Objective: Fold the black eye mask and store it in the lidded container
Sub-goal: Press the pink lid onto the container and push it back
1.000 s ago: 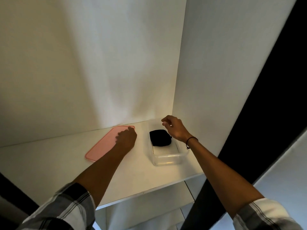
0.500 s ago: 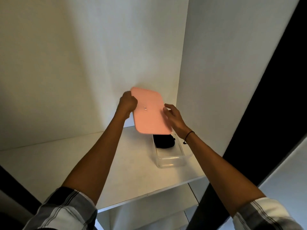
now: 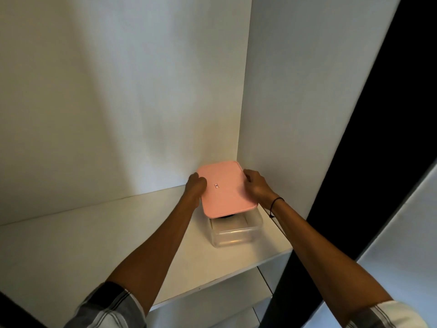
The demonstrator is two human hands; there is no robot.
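While both hands grip the lid, it hovers tilted above the box.
Left hand and right hand clasp opposite long edges; mask lies beneath.

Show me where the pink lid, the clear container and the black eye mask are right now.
pink lid (image 3: 224, 188): head view, middle of its top face.
clear container (image 3: 233, 236): head view, near wall, below the lid.
black eye mask (image 3: 225, 216): head view, dark sliver under the lid's near edge.
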